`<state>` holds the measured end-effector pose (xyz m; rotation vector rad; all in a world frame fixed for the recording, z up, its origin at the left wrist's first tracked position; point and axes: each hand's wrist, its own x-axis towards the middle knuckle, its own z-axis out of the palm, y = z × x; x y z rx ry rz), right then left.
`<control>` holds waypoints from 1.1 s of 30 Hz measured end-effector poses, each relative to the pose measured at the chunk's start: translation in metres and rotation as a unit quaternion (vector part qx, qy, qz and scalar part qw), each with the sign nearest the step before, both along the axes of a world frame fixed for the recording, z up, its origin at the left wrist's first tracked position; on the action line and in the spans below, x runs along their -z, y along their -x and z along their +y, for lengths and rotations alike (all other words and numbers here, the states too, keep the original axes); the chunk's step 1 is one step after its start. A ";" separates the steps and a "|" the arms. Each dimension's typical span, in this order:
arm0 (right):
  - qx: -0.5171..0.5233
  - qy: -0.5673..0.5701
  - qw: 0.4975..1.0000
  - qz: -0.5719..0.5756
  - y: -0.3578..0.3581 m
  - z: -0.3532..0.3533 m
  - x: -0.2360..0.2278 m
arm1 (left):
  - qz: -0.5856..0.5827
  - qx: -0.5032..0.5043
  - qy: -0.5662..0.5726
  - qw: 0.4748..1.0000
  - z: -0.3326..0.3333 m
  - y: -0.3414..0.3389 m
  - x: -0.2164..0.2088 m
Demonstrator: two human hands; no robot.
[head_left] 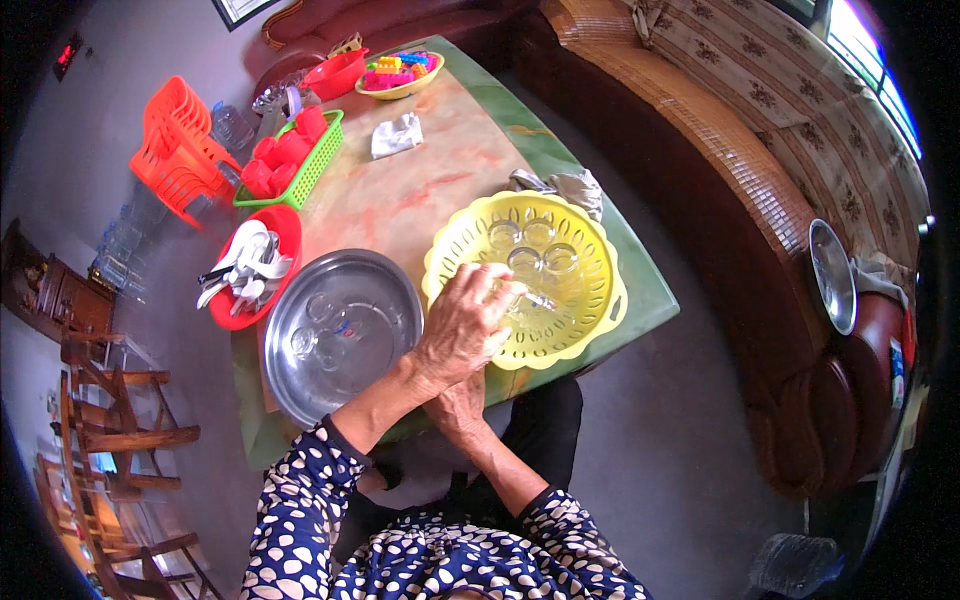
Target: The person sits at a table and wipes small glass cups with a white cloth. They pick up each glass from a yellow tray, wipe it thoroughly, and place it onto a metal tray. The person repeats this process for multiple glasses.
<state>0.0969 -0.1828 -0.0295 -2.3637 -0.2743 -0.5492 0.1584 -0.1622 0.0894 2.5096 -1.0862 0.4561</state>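
curled fingers form a half-closed grip on the left hand (465, 318), over the left side of the yellow, scalloped colander with slotted walls (597, 320). something clear (540, 300) shows just past the fingertips; i cannot tell whether it is held. the right hand (457, 402) lies lower, mostly hidden beneath the left at the near edge of the marble-topped, green-bordered counter (450, 150), so its grip cannot be read. small clear round cups (560, 260) sit in the colander, toward the counter's near right corner; more lie in the round silver metal basin (385, 300), toward the near left corner. to handle them well, i'd pinch each lightly by the rim, set it down softly, apart from its neighbours, and keep the wrists from crossing.
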 end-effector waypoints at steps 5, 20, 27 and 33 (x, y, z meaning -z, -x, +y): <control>-0.016 -0.062 0.998 0.015 0.000 0.000 0.003 | -0.052 0.022 -0.103 0.993 -0.024 -0.015 0.014; -0.035 -0.078 0.996 -0.019 -0.002 -0.001 0.007 | -0.017 0.021 -0.090 0.996 -0.024 -0.014 -0.009; 0.019 -0.006 0.999 -0.045 0.002 -0.003 -0.009 | 0.289 -0.035 0.341 0.894 0.017 0.006 -0.015; 0.035 -0.003 0.998 -0.059 0.000 0.000 -0.005 | 0.469 -0.031 0.579 0.666 0.073 0.052 -0.023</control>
